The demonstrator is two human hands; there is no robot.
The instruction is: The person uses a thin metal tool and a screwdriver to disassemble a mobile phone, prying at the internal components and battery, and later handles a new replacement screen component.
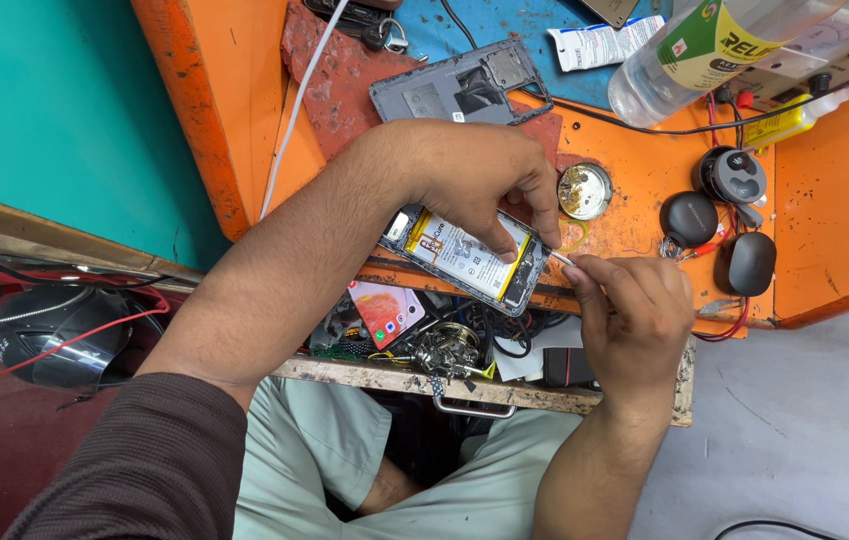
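An opened phone [464, 258] lies face down at the middle of the frame, on the front edge of an orange workbench [644, 170], its back removed so the pale battery with a yellow stripe shows. The left hand [479, 175] comes in from the lower left and presses down on the phone from above, thumb and fingers closed on its upper edge and battery. The right hand [634, 310], at the right of centre, has its fingers pinched together around a thin metal tool [562, 259], whose tip touches the phone's right end. Just above the phone, toward the top of the frame, lies a grey phone back cover [459, 85] on a worn red mat [329, 85]. To the right of the left hand sits a small round metal tin [584, 190], and further right stand three dark rounded cases [719, 225] amid red wires. A clear plastic bottle [714, 45] lies at the upper right. Below the phone, an open drawer [464, 385] holds a pink-screened phone [386, 310] and tangled parts. A dark helmet [64, 335] rests at the lower left.
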